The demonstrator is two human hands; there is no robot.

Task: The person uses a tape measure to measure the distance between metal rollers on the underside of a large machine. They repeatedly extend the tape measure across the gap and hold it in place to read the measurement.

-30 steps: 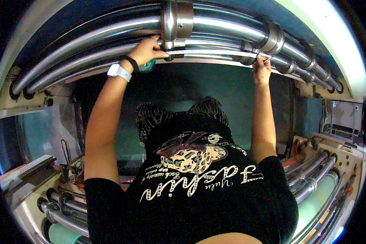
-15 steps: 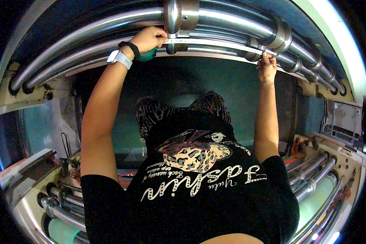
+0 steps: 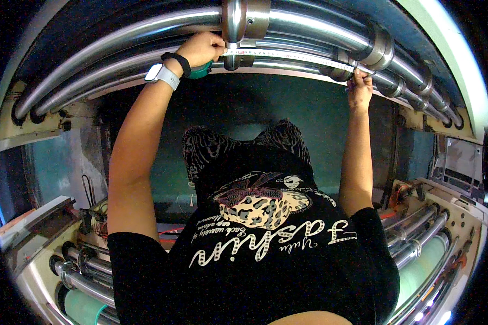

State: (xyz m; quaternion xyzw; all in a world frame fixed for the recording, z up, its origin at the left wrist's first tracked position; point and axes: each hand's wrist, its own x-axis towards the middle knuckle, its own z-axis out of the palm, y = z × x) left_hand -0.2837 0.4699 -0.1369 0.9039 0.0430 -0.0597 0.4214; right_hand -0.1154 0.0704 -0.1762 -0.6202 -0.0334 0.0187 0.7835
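1. The tape measure [image 3: 287, 54] is already drawn out and lies stretched along the underside of the upper steel rollers [image 3: 320, 27] — its pale blade spans from one hand to the other, passing under the round collar [image 3: 238, 21].
2. The left hand [image 3: 200, 49] grips the green tape case against the roller, fingers curled around it, a white watch [image 3: 161, 75] and dark band on that wrist.
3. The right hand [image 3: 359, 86] pinches the blade's free end between thumb and fingers just beside a stepped collar [image 3: 379, 46].
4. As I judge it, the stretching is done — what remains is reading the blade and letting it retract.
5. More rollers [image 3: 417, 244] lie low at either side.
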